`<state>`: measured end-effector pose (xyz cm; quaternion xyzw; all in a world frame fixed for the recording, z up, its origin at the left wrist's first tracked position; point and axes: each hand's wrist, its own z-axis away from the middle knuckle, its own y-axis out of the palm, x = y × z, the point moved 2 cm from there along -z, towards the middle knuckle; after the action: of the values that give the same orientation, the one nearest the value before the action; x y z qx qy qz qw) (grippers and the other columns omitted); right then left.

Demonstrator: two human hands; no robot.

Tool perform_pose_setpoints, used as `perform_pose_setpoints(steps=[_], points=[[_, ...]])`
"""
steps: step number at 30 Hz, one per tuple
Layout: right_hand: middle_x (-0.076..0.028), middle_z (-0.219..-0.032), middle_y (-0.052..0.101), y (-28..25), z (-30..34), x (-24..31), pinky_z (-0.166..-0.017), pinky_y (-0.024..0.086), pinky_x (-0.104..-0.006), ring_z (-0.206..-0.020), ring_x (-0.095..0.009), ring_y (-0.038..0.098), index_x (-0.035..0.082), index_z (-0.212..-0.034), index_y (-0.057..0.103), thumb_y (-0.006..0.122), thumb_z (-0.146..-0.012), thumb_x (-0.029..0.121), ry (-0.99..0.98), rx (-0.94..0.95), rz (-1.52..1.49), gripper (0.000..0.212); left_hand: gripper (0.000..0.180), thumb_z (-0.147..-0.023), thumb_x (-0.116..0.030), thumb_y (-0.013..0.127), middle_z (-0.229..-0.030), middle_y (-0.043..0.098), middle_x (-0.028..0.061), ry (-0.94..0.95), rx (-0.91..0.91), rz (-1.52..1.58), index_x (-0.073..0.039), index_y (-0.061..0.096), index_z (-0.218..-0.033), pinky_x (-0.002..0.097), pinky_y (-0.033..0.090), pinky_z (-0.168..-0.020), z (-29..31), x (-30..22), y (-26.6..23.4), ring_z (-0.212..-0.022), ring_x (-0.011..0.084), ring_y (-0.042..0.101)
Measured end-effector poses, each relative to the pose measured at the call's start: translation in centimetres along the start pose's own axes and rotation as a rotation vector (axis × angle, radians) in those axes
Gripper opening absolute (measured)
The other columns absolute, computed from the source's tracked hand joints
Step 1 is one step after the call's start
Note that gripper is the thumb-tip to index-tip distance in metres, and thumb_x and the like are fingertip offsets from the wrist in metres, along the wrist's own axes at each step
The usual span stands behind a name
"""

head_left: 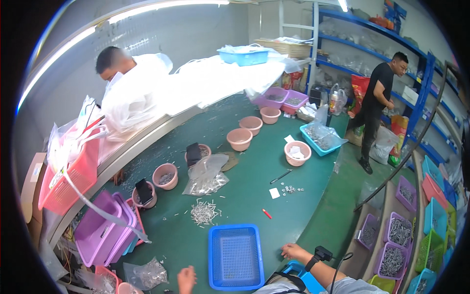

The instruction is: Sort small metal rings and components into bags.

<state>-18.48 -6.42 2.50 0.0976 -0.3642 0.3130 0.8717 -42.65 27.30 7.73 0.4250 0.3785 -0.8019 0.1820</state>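
Note:
A blue plastic basket with a perforated bottom lies on the green table in front of me, with nothing in it. My left hand is just left of the basket, low in the view, its fingers loosely apart and holding nothing. To the right of the basket, my right hand hovers by the table edge with fingers loosely bent and no object visible in them. Beyond the basket lies a loose pile of small metal pins. A red pen rests to the right of that pile.
A clear bag of metal parts and several pink tubs stand farther back. Stacked purple baskets are at left. Shelves with bins of hardware line the right. One person sits across the table; another walks at right.

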Motion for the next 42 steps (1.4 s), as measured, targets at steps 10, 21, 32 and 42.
perform_pose_setpoints(steps=[10,21,32,42], points=[[-0.004,-0.085,0.054,5.7,1.0,3.2,-0.056,0.043,-0.0224,-0.068,-0.010,0.051,0.006,-0.101,0.047,0.047,-0.078,0.040,0.037,0.499,0.242,0.042,0.026,-0.071,-0.021,0.054,-0.082,0.057,0.0170,-0.012,0.165,-0.386,-0.003,0.051,-0.089,0.0377,0.041,-0.071,1.6,-1.9,6.9,-0.080,0.0324,0.054],[-0.003,-0.077,0.055,7.4,-8.6,10.6,-0.056,0.043,-0.0229,-0.067,-0.010,0.051,0.006,-0.098,0.049,0.046,-0.079,0.026,-0.168,0.644,0.409,0.028,0.031,-0.070,-0.013,0.056,-0.083,0.058,0.0136,-0.283,0.000,-0.457,-0.006,0.052,-0.099,0.0319,0.043,-0.066,3.3,1.7,-4.9,-0.076,0.0247,0.057],[-0.011,-0.115,0.038,21.5,-20.5,21.1,-0.089,0.020,-0.0478,-0.111,-0.030,0.028,0.018,-0.108,0.047,0.059,-0.064,0.036,-1.196,0.325,0.940,0.049,0.025,-0.068,0.005,0.047,-0.074,0.056,0.0055,-0.234,-0.527,0.191,0.002,0.053,-0.092,0.0231,0.042,-0.058,15.7,5.2,-1.9,-0.065,0.0119,0.051],[-0.010,-0.104,0.044,24.9,-23.2,21.0,-0.088,0.025,-0.0474,-0.101,-0.029,0.037,0.012,-0.096,0.052,0.059,-0.062,0.028,-1.404,0.341,0.929,0.038,0.037,-0.067,0.012,0.031,-0.075,0.054,0.0037,-0.427,-0.770,0.334,0.001,0.053,-0.094,0.0172,0.038,-0.052,21.7,2.5,0.3,-0.058,0.0093,0.047]])
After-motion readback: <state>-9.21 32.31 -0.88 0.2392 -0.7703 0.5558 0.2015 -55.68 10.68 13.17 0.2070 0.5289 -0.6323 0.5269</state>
